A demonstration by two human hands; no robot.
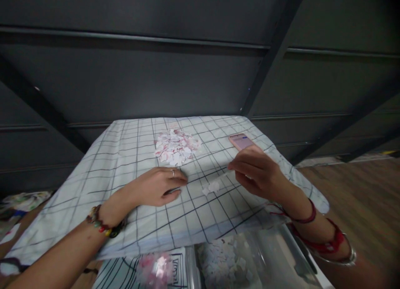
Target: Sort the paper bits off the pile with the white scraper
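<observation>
My left hand rests palm down on the checked cloth, thumb apart from the slightly bent fingers, holding nothing. To the right, my right hand pinches the end of a thin, see-through strip, blurred, which slants down to the left. At its lower end is a small cluster of white paper scraps; whether they stick to it or lie on the cloth, I cannot tell. Beyond my left hand lies a heap of white and pink paper scraps.
A pink-edged phone lies behind my right hand. Below the near table edge are a clear plastic box with pale scraps in it and a pink see-through packet. A dark panelled wall stands behind the table.
</observation>
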